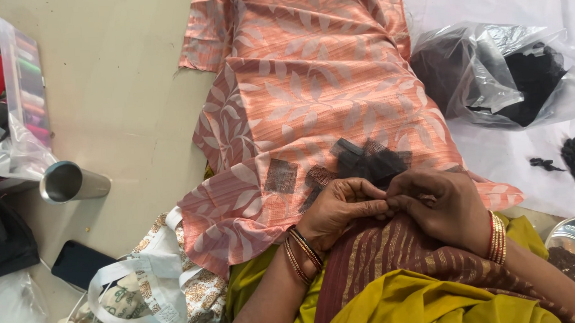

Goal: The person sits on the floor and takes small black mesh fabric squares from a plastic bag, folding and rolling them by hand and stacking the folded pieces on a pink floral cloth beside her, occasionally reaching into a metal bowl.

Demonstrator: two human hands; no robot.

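Far left on the floor: clear thread box (pixel 23 81), steel cup (pixel 71 182) on its side, dark phone (pixel 81 262). Centre, peach leaf-print fabric (pixel 310 84) spread out with black net pieces (pixel 370 160) on it. Left hand (pixel 337 207) curled, fingertips pinched narrow at the net's edge, wrist bangled. Right hand (pixel 438 201) bent inward, pinching the same spot, fingertips touching. Plastic bag (pixel 501 71) far right.

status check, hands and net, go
Left hand and right hand pinched together on black net. Net lies on peach cloth. Nothing in the way.
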